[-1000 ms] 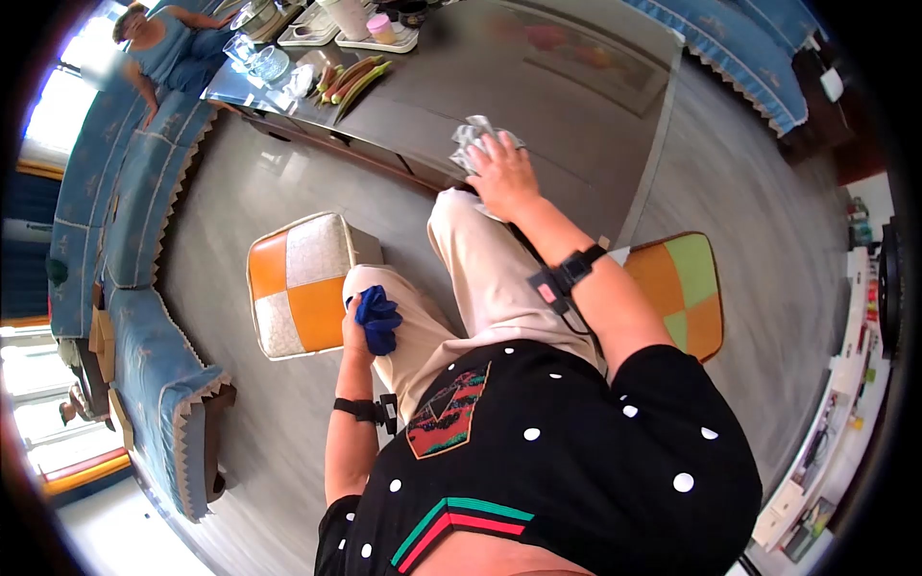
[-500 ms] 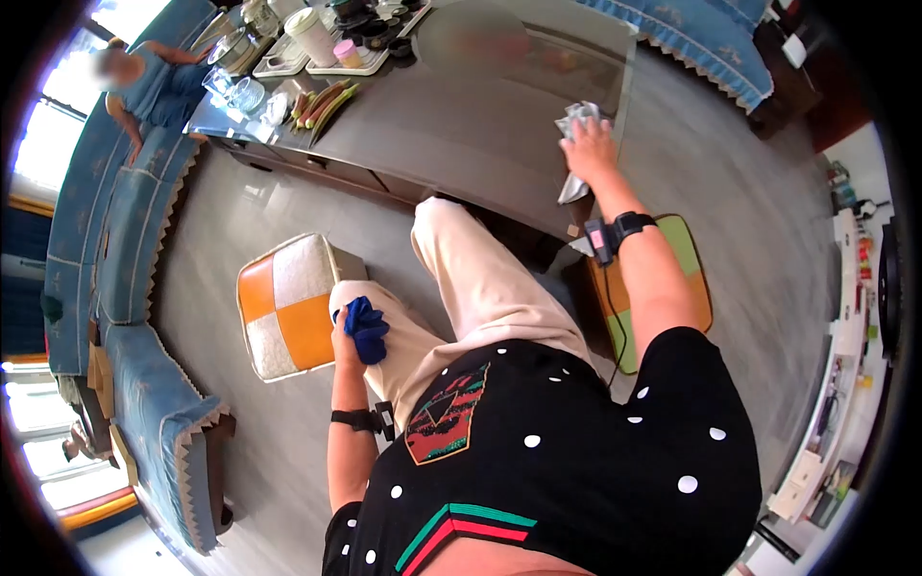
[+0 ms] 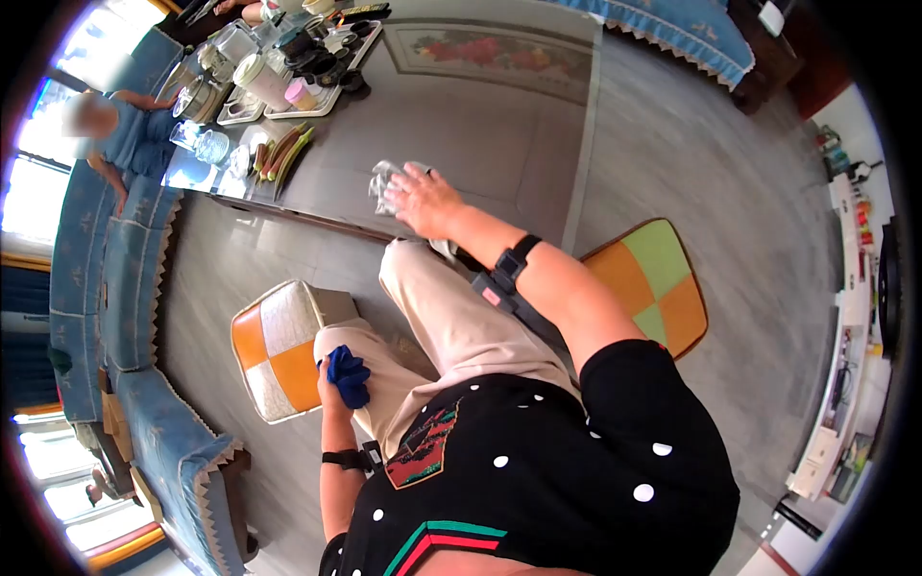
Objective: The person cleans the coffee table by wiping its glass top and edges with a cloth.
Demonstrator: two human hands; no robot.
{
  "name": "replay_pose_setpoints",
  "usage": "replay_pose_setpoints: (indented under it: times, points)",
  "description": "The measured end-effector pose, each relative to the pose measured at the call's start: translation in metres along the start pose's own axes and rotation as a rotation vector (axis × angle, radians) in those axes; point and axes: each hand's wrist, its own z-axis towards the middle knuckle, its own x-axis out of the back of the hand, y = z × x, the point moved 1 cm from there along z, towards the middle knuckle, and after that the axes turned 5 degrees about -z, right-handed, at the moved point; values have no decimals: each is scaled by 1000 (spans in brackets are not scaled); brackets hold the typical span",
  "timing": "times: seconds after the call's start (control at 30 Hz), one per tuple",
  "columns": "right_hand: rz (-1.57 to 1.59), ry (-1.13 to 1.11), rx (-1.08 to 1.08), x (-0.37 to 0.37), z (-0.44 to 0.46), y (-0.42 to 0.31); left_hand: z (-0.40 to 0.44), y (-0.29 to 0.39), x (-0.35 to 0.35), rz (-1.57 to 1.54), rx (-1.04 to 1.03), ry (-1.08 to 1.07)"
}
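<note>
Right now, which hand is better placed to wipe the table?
Probably the right hand: it has a grey cloth over the table; the left hand holds blue cloth beside a knee.

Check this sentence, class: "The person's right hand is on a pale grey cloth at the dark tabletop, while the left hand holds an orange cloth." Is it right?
Not quite: the head view shows that the left hand holds a blue cloth, not an orange one. The right hand is indeed on a pale grey cloth at the dark tabletop.

Deep-blue cloth (image 3: 349,377), whitish-grey cloth (image 3: 381,188)
</note>
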Motion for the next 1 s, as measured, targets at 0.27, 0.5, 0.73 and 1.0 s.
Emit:
replay_pose_setpoints:
  times: [0.27,0.5,0.73,1.0]
  points:
    - [-217,117,-450,30,4,170,1,3,8,9,-18,39]
    - [-313,245,-649,11,-114,269,12,6,11,-14,12,-21]
    - [-278,43,-395,34,-155,108,12,1,24,-76,33,-86]
    - [-7,-344,199,50,-68,25,1,2,20,-65,-10,-75]
